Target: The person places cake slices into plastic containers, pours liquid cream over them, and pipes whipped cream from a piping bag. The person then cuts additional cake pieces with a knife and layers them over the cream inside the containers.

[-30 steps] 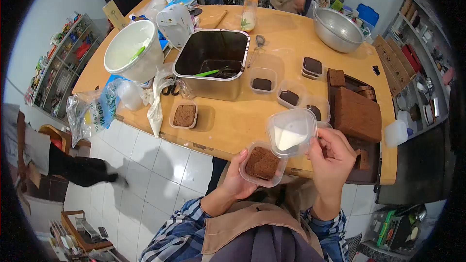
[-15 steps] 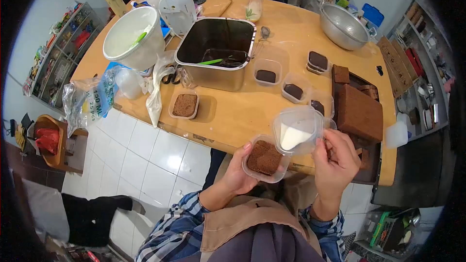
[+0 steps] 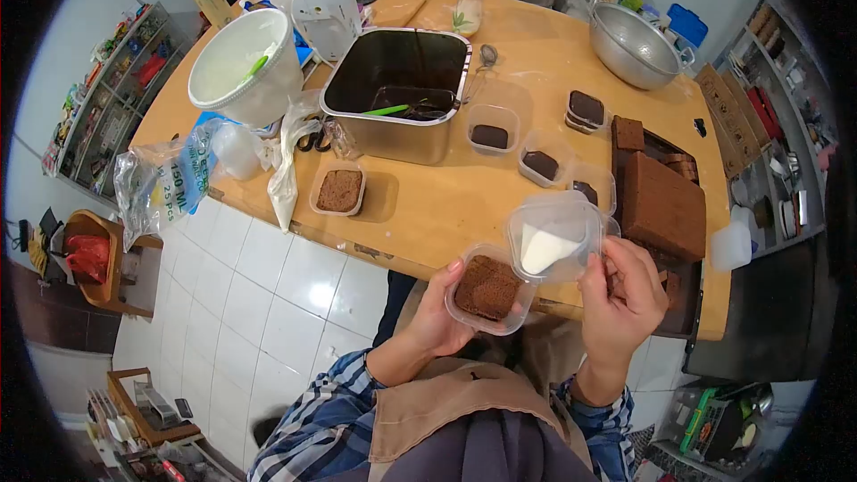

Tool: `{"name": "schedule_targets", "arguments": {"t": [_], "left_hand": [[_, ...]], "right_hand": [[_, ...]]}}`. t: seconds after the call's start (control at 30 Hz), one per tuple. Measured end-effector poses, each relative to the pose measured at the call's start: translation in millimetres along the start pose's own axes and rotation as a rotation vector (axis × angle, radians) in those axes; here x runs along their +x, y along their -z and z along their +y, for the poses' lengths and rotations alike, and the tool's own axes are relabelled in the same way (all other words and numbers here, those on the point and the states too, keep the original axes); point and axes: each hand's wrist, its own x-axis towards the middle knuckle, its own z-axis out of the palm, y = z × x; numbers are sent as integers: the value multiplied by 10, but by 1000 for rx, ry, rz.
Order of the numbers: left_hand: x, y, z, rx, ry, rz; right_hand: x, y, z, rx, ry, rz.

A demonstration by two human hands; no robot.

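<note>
My left hand [image 3: 439,317] is closed around a clear plastic tub [image 3: 509,325], which holds a piece of brown sponge cake [image 3: 486,288]. Just above its right edge, my right hand [image 3: 620,299] pinches a clear, square plastic container [image 3: 580,214] by its side. A white, roughly triangular patch [image 3: 546,248] shows in or through that container; what it is, I cannot make out. The container overlaps the tub's upper right corner in view. Nearby on the table, another tub with cake [image 3: 339,191] sits to the left, beside a filled piping bag [image 3: 284,183].
Several tubs with dark chocolate tops [image 3: 540,166] stand beyond my hands. At right, a tray [image 3: 683,308] carries a large brown cake [image 3: 661,205]. A deep metal pan [image 3: 402,143] with chocolate, a white bowl [image 3: 205,80], a mixer [image 3: 326,18] and a metal basin [image 3: 636,49] are farther back.
My right hand has shifted slightly right with the clear container. The left hand and its tub look nearly unmoved. A person at the far table edge, and a dark-clothed figure at lower left, have moved away.
</note>
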Motion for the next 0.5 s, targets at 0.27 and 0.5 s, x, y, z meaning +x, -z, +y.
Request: {"name": "schedule_targets", "arguments": {"t": [0.27,0.5], "left_hand": [[-10,-18,-8,-4,20,76],[-31,-19,1,10,31,27]], "right_hand": [[-14,15,-22,-13,1,-6],[-13,5,-12,-29,17,-2]]}}
